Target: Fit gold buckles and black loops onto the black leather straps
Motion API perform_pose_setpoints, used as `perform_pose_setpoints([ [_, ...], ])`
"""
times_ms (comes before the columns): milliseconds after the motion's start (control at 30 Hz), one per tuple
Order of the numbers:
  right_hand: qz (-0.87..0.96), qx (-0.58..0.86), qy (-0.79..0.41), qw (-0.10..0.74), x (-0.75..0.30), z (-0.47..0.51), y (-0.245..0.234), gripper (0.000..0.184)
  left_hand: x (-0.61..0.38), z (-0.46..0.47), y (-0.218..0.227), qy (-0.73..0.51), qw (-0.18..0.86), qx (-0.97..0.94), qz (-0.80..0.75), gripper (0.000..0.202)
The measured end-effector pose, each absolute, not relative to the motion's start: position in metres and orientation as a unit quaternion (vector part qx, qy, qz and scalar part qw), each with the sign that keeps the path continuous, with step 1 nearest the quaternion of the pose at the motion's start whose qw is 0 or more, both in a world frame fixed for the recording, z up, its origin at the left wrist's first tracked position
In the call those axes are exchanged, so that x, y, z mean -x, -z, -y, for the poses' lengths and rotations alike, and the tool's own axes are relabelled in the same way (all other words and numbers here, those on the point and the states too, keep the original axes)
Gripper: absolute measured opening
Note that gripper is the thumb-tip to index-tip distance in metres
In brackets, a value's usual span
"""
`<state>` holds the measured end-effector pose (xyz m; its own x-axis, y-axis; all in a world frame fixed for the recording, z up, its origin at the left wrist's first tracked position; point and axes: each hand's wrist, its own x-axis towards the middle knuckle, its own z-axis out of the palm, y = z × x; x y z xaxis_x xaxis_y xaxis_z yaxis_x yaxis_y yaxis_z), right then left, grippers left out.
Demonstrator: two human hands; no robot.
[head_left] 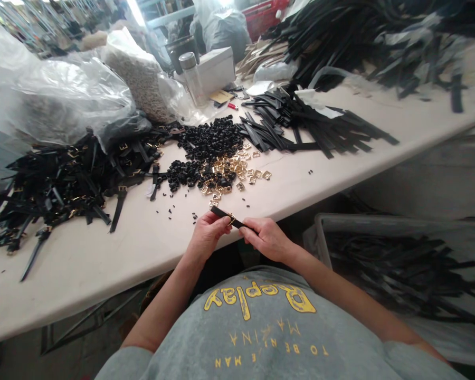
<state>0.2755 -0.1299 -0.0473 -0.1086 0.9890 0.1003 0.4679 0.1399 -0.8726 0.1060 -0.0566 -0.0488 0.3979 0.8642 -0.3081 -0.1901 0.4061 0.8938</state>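
Note:
At the table's front edge, my left hand (209, 232) pinches a black strap (220, 212) beside a gold buckle (232, 218) on it. My right hand (268, 238) grips the same strap to the right of the buckle, with fingers closed round it. Just beyond my hands lie loose gold buckles (241, 170). Against them is a heap of small black loops (211, 138). Part of the strap is hidden under my fingers.
Black straps with buckles (75, 179) are piled at the left. Plain black strips (324, 126) lie at the right rear. Clear plastic bags (63, 95), a glass bottle (193, 79) and a white box (217, 68) stand behind. A bin (320, 237) of strips sits below right.

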Motion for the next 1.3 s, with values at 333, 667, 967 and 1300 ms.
perform_pose_setpoints([
  [333,0.596,0.557,-0.373,0.441,-0.265,0.127,0.053,0.013,-0.110,0.062,0.052,-0.356,0.705,-0.451,-0.415,0.020],
  [667,0.520,0.538,-0.445,0.492,-0.260,0.118,0.054,0.012,-0.110,0.058,0.048,-0.351,0.695,-0.459,-0.428,0.023],
  [967,0.436,0.486,-0.569,0.500,-0.262,0.121,0.053,0.019,-0.109,0.058,0.047,-0.325,0.769,-0.382,-0.396,0.025],
  [1300,0.496,0.512,-0.518,0.473,-0.264,0.128,0.050,0.011,-0.111,0.059,0.049,-0.344,0.749,-0.379,-0.421,0.026],
])
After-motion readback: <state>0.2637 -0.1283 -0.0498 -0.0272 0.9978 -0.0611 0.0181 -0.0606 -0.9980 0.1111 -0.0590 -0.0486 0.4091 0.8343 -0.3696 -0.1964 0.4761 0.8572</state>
